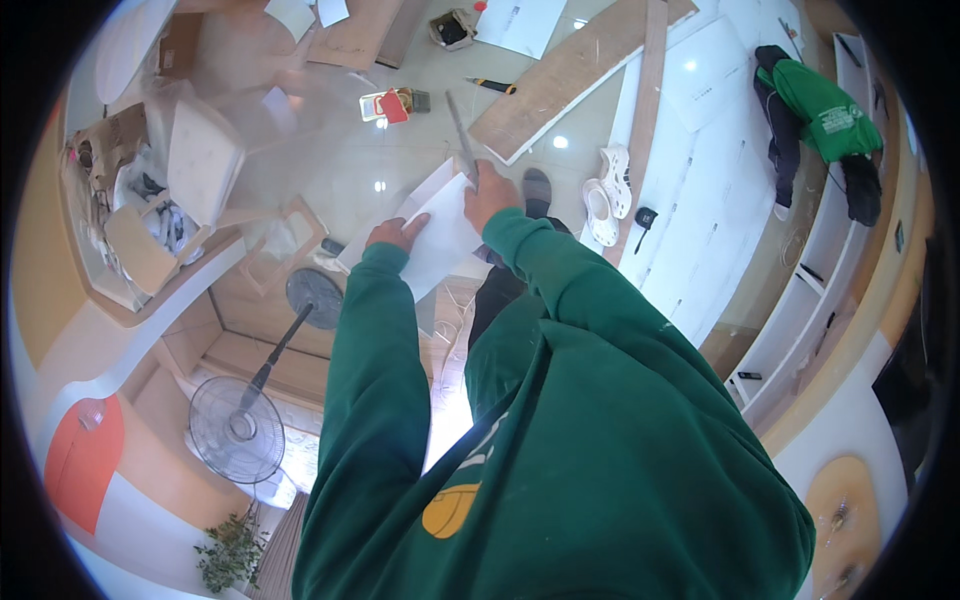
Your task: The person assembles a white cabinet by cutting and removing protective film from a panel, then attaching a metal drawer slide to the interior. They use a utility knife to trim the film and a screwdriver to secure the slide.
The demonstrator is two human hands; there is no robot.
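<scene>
In front of me is a white, flat panel (442,240), tilted, with one folded or raised edge on its far side. My left hand (400,233) grips its left edge, fingers bent around it and thumb on top. My right hand (490,193) is closed at the panel's far right corner around a long, thin grey strip-like tool (459,125) that points away from me. Its handle end is hidden in my fingers, so I cannot tell whether it is a file or a blade.
Beyond my hands lie an orange-and-black utility knife (491,86), a red-and-gold box (393,105) and a wooden board (560,85). White clogs (603,210) and a tape measure (646,217) are at right. A person in green (815,105) bends by the shelf. A fan (240,428) stands left.
</scene>
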